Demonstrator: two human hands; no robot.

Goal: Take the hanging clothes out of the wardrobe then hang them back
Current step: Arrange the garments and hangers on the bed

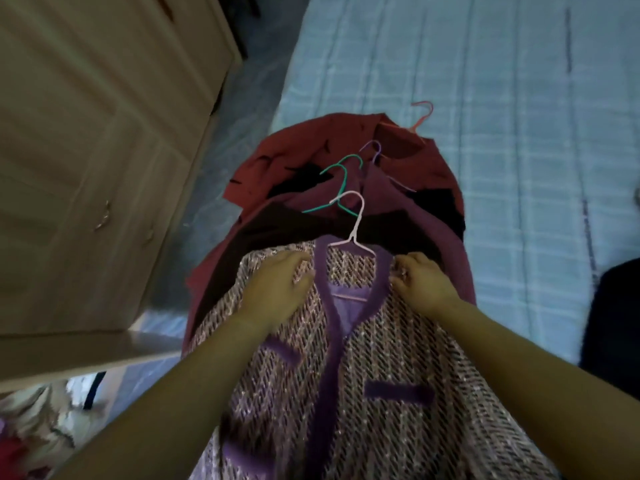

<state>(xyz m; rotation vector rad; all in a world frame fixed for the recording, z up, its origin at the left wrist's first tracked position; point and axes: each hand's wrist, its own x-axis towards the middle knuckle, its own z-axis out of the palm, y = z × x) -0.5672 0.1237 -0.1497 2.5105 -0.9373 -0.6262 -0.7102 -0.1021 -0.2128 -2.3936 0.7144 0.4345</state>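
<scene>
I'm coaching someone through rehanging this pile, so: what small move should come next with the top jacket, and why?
Probably move one hand to the hook of the pale pink hanger and lift. The sequined jacket lies topmost on the pile of clothes on the bed, already on that hanger, with the left hand and right hand on its shoulders.

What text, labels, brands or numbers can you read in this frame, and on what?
None: no readable text anywhere in the frame.
The sequinned jacket, the white hanger, the clothes pile, the wardrobe doors and the bed sheet show no words, labels or numbers.
</scene>
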